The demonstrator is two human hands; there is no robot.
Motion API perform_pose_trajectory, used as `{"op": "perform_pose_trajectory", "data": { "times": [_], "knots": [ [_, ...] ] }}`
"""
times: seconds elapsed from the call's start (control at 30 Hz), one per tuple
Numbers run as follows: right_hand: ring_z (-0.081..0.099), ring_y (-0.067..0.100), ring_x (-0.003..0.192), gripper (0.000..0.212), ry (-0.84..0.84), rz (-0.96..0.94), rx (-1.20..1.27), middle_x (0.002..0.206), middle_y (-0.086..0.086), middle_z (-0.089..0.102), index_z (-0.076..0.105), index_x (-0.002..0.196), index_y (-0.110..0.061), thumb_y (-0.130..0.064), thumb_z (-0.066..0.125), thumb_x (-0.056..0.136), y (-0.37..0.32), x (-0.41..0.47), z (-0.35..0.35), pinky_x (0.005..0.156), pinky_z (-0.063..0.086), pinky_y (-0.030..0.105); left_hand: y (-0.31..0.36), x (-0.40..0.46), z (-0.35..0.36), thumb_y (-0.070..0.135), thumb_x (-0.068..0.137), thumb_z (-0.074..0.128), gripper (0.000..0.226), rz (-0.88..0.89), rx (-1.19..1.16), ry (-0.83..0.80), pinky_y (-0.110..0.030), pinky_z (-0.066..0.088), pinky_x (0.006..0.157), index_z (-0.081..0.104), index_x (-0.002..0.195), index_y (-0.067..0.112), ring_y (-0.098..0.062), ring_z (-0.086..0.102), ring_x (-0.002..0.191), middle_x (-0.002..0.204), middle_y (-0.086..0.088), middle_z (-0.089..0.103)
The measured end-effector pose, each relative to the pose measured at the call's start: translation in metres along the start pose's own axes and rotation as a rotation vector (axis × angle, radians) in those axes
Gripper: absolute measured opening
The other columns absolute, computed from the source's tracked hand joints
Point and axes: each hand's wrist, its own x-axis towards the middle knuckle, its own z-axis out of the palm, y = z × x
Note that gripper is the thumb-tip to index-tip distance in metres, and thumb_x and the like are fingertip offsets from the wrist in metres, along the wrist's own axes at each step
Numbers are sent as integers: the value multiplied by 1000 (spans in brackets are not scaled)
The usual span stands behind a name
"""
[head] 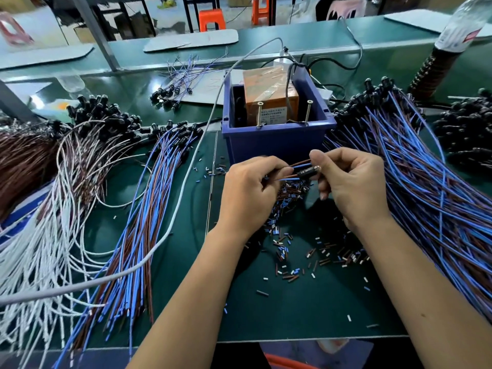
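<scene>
Centrally: one black socket (306, 172) with a blue and a brown lead (300, 164), held just above the table (266, 310), in front of the near wall of the blue bin (277, 145).

- Right hand (354, 182): fingers curled, thumb and forefinger pinching the socket body.
- Left hand (250, 193): fingers closed on the two leads just beside the socket.
- At 6 o'clock: heap of short insulation offcuts (287, 209) in blue, brown and white, scattered over the green table.
- At 12 o'clock: the blue bin, containing an orange block (271, 97) under clear tape. Two upright screws (259, 113) stand at its near rim.
- At 8 o'clock: left bundle (138, 222) of blue and brown leads, black sockets at the far ends.
- At 9 o'clock, further out: white leads (40, 249). A grey cable (186, 166) lies across both.
- At 3 o'clock: right bundle (426, 195), larger, same colours.
</scene>
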Motion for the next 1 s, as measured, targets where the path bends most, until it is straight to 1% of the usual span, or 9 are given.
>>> {"op": "perform_pose_trajectory", "data": {
  "times": [0.1,0.23,0.33,0.43,0.57,0.7,0.83,0.9,1.0],
  "knots": [
    [51,13,43,29,28,49,36,59,3,68,70,73,-14,-37,80,87,-1,1,-4,39,44,23,-2,0,-1,13,95,72,11,-50,-12,22,-36,50,63,74,84,11,-16,63,69,73,5,68],
    [55,13,49,33,-46,66,89,66,5,70,73,83,-11,-43,73,90,-2,0,-1,42,45,23,-3,1,-2,14,94,72,14,-97,-35,37,-36,47,61,74,81,10,-16,60,65,69,5,65],
    [56,12,50,18,-97,29,74,68,5,71,76,80,-18,-28,76,94,-2,-2,2,42,45,23,-1,1,-1,14,94,72,13,-105,-36,20,-37,47,61,74,81,12,-16,60,65,69,5,65],
    [57,13,52,20,-99,14,68,68,4,70,75,78,-19,-19,74,97,-1,-1,0,43,45,23,-2,0,0,14,94,71,13,-98,-41,12,-35,48,60,74,81,13,-15,60,66,69,6,65],
    [57,13,53,16,-108,16,78,69,3,70,73,84,-11,-15,71,99,-2,-2,0,43,46,24,-2,0,-1,13,94,71,13,-104,-55,10,-35,48,59,74,81,13,-16,60,65,68,6,65],
    [58,12,56,12,-131,7,107,71,2,71,75,89,-9,-13,70,99,-3,-2,0,43,46,23,-2,0,-2,13,93,71,13,-117,-58,12,-33,48,59,75,81,13,-14,60,64,67,6,65],
    [59,11,55,7,-157,-43,67,72,3,72,76,89,-13,-13,75,96,-2,-2,0,42,46,22,-2,-1,-3,13,93,71,12,-111,-57,9,-32,49,59,76,83,13,-15,62,65,69,6,67],
    [58,10,53,11,-153,-90,23,70,3,72,76,86,-18,-12,75,95,-2,-3,0,40,45,22,-1,-1,-3,11,93,71,11,-99,-69,14,-30,49,60,77,84,12,-15,63,66,70,6,68],
    [56,10,53,17,-111,-100,77,68,-2,69,75,82,-22,-12,74,96,-3,-1,0,40,43,22,2,-1,-1,8,94,72,12,-74,-66,38,-25,44,58,76,82,9,-10,60,64,69,6,66]
  ]
}}
